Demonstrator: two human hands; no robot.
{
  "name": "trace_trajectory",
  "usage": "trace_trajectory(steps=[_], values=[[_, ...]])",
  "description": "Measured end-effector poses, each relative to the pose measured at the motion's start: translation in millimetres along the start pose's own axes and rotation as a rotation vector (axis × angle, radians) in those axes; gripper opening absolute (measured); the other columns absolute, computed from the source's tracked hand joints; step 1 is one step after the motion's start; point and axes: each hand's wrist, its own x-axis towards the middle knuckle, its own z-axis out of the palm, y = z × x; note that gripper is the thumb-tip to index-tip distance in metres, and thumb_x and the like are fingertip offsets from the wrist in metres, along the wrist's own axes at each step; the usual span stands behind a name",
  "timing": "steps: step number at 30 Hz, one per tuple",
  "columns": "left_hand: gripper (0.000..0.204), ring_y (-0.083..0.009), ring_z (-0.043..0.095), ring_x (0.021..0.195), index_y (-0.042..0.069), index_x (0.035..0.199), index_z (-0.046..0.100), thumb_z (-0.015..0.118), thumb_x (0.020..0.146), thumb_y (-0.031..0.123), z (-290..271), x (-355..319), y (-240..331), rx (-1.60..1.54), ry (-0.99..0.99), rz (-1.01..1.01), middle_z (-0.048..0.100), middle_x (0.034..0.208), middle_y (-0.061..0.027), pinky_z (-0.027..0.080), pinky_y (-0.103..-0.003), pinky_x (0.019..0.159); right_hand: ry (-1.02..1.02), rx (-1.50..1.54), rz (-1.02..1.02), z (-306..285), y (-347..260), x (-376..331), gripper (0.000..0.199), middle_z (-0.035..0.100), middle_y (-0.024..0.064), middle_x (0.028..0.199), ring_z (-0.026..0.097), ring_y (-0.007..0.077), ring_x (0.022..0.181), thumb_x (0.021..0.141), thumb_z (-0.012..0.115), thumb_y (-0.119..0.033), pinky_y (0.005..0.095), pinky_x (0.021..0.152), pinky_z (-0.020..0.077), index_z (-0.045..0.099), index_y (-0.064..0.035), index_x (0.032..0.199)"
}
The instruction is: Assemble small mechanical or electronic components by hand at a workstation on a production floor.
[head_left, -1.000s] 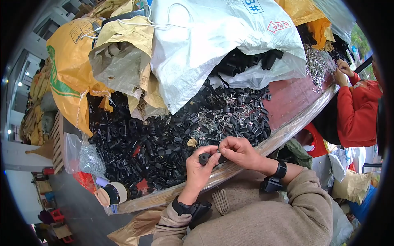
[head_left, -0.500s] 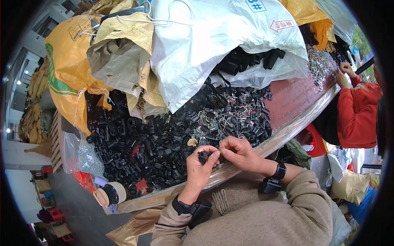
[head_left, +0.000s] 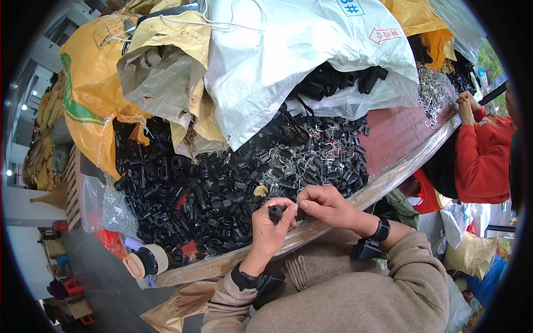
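**A:** What do the two hands hold?

**B:** The left hand (head_left: 270, 226) pinches a small black plastic part, short and roughly cylindrical (head_left: 276, 211), between thumb and fingertips, just above the near edge of the table (head_left: 400, 136). The right hand (head_left: 323, 203) is curled, its fingertips closed beside that part; whether they touch it or grip a second piece cannot be told at this size.

**A:** Which way does the part point?

**B:** Its long axis appears to run up and away from the person, one rounded end showing above the thumb.

**A:** What lies behind the hands?

**B:** A heap of matt black moulded plastic parts (head_left: 194, 188), too many to count, mixed on its right side with a tangle of thin bent grey wire clips (head_left: 302, 155). The tabletop is a reddish-brown board, its near edge wrapped in glossy clear film.

**A:** And the sacks?

**B:** At least three woven sacks: one yellow (head_left: 89, 89), one dull tan and creased (head_left: 161, 77), one white (head_left: 288, 55) spilling further black parts. One tape roll with a dark core (head_left: 150, 259) rests at the table's left end.

**A:** Anyone else?

**B:** One person in a red sleeve (head_left: 480, 155) works at the far right, hands at a second pile of wire clips (head_left: 433, 91).
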Motion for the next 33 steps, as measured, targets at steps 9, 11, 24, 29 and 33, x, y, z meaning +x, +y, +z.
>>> trace_trajectory(steps=[9,11,24,29,33], values=[[0.010,-0.0092,0.051,0.054,0.002,0.075,0.054,0.060,0.076,0.009,-1.2,2.7,-0.4,0.458,0.000,0.498,0.054,0.065,-0.0043,0.039,-0.022,0.049,-0.137,0.383,0.322,-3.5,-7.2,-1.9,0.022,0.040,-0.0061,0.056,0.029,0.0008,0.047,0.086,0.047,-0.021,0.0179,0.041,0.0233,0.053,-0.0026,0.075],[0.009,-0.0094,0.051,0.055,0.002,0.075,0.054,0.060,0.075,0.009,-1.4,3.2,-0.7,0.477,-0.002,0.544,0.054,0.065,-0.0047,0.039,-0.022,0.049,-0.150,0.508,0.406,-6.6,-4.0,-2.4,0.020,0.041,-0.0062,0.056,0.032,0.0014,0.048,0.085,0.049,-0.019,0.0186,0.041,0.0254,0.052,-0.0024,0.074],[0.014,-0.0066,0.049,0.052,-0.001,0.073,0.055,0.055,0.081,0.011,0.1,2.2,1.5,-0.107,-0.018,-0.117,0.052,0.061,-0.0011,0.039,-0.019,0.048,0.055,-0.558,-0.420,-4.3,-6.1,2.3,0.011,0.043,-0.0036,0.060,0.041,0.0044,0.055,0.081,0.054,-0.010,0.0207,0.048,0.0353,0.049,-0.0009,0.076],[0.013,-0.0063,0.049,0.052,-0.001,0.075,0.055,0.056,0.080,0.011,2.7,-0.2,0.3,0.092,0.013,0.047,0.053,0.061,-0.0008,0.039,-0.019,0.048,-0.008,-0.020,0.046,-3.6,-7.8,-2.3,0.014,0.042,-0.0042,0.059,0.038,0.0034,0.053,0.083,0.051,-0.013,0.0202,0.045,0.0320,0.049,-0.0015,0.076],[0.010,-0.0080,0.050,0.053,0.000,0.077,0.054,0.058,0.077,0.009,1.2,0.2,-2.6,0.319,0.047,0.274,0.053,0.062,-0.0020,0.040,-0.020,0.049,-0.096,0.311,0.240,-3.0,-5.1,-2.5,0.019,0.041,-0.0048,0.058,0.035,0.0024,0.051,0.086,0.047,-0.019,0.0192,0.043,0.0279,0.050,-0.0025,0.076]])
